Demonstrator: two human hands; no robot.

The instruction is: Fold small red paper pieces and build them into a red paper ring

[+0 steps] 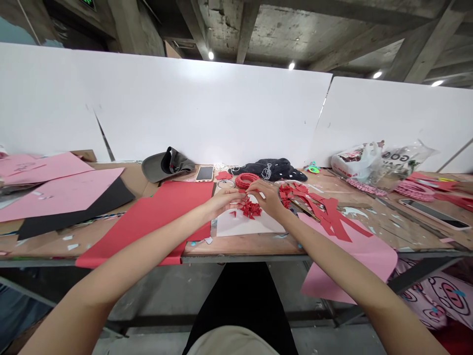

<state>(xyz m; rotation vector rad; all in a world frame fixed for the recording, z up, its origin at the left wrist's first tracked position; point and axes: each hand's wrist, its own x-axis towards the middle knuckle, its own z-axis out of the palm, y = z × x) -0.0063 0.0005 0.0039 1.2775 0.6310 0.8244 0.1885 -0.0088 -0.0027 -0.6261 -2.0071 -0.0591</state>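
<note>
Over the white sheet (232, 228), my left hand (226, 201) and my right hand (266, 197) meet, fingers pinched on a small red paper piece (242, 191). Its exact shape is partly hidden by the fingers. Just below them lies a heap of small folded red paper pieces (252, 210). A red ring-shaped coil (247, 179) sits right behind my fingers. Beside it, to the left, is what looks like a roll of clear tape (225, 184). Red paper strips and scraps (327, 212) spread to the right of my right hand.
Large red paper (158, 209), a phone (204, 173) and a grey cap (168, 165) lie left. A black cloth (275, 169) lies behind. On the right are plastic bags (356, 160), another phone (434, 213) and pink paper (347, 276) overhanging the table edge. Part of another person's hand (464, 187) shows far right.
</note>
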